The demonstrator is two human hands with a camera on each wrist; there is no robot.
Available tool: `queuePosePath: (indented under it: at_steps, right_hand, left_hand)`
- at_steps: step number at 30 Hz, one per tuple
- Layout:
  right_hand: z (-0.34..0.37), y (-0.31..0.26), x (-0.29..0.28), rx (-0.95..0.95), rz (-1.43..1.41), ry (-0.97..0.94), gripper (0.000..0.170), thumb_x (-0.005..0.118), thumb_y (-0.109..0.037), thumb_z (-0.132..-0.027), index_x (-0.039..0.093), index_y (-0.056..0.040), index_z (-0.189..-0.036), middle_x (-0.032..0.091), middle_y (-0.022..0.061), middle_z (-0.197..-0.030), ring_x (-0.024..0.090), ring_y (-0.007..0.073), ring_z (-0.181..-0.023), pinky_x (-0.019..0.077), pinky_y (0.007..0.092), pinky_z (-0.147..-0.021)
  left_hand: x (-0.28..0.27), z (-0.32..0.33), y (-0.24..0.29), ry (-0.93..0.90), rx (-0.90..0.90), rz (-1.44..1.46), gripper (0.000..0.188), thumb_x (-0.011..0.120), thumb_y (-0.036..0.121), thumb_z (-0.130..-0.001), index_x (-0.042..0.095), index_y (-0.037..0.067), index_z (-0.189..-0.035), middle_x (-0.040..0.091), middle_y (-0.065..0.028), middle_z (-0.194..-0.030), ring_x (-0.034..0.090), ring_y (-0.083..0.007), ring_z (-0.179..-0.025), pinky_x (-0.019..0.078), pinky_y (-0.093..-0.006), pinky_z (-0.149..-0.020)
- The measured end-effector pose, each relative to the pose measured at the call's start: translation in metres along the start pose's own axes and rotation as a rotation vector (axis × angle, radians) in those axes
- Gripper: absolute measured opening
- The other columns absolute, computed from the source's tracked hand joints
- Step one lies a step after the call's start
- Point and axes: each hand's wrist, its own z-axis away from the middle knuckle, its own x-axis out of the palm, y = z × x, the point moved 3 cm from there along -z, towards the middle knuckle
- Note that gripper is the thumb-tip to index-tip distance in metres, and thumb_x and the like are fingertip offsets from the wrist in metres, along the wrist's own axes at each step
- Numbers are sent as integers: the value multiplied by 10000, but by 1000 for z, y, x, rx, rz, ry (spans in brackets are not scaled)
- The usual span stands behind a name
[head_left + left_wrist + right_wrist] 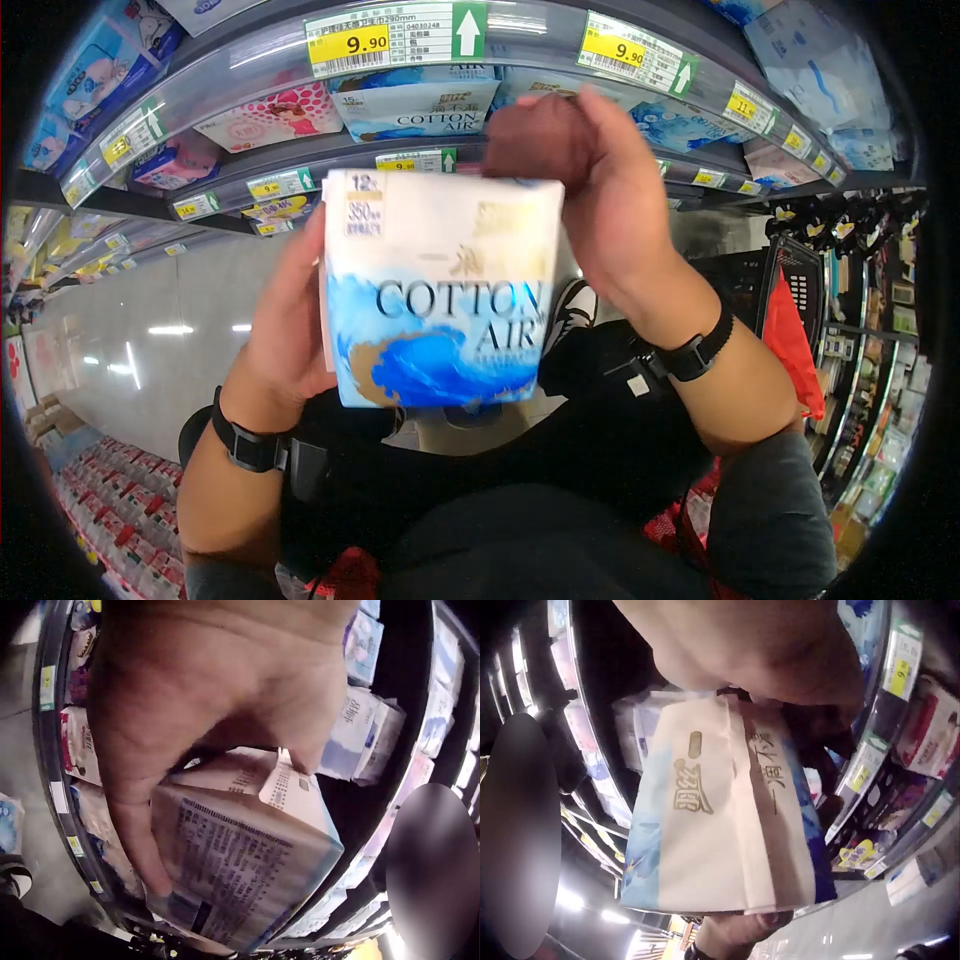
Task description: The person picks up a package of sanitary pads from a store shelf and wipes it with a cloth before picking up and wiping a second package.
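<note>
A white and blue pack of sanitary pads (445, 290), printed COTTON AIR with a wave, is held up in front of the body. My left hand (285, 315) grips it by its left side. In the left wrist view, that hand's thumb and fingers (146, 851) spread around the pack (232, 847), whose printed back and barcode show. My right hand (625, 200) is at the pack's upper right corner, its shaded fingers bent loosely beyond the top edge. From the right wrist, the hand (757, 649) overlaps the seamed end of the pack (705, 810), fingertips hidden.
Shelves of similar packs curve across the front, with a blue COTTON AIR pack (420, 105) and a pink pack (270, 115). Price labels (395, 40) line the shelf edges. A red bag (795, 335) hangs by a black basket at right. Stacked goods (125, 505) stand lower left.
</note>
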Motion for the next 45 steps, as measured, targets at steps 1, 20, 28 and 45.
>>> queuePosePath:
  at_steps: [1,20,28,45]
  right_hand:
    - [1,-7,-2,-92,32,16,539,423,-455,-1124,604,6,-1335,731,154,-1276,713,313,-1186,508,474,-1101]
    - [47,-65,29,-991,872,-440,370,588,-179,-1008,581,5,-1329,491,143,-1134,590,300,-1055,500,464,-996]
    - [73,-52,60,-919,1045,-554,566,907,-277,-725,755,-119,-1247,454,159,-1320,553,321,-1154,508,410,-969]
    - [70,-43,59,-952,1293,-520,863,940,-581,-725,602,-59,-1323,488,264,-1417,541,412,-1237,460,512,-1028]
  left_hand:
    - [-1,0,2,7,-7,-25,703,431,514,-1118,403,23,-1621,543,-239,-1569,606,-363,-1386,508,-509,-1150]
    - [3,-4,1,-90,-62,139,644,460,452,-1119,423,44,-1616,575,-216,-1543,581,-394,-1402,473,-564,-1172]
    - [15,-8,0,-106,11,-146,799,434,541,-1092,228,56,-1693,356,-157,-1699,386,-322,-1552,328,-494,-1282]
    - [27,4,-5,-61,-38,-164,622,428,462,-1150,373,85,-1642,587,-138,-1528,619,-253,-1376,528,-443,-1141]
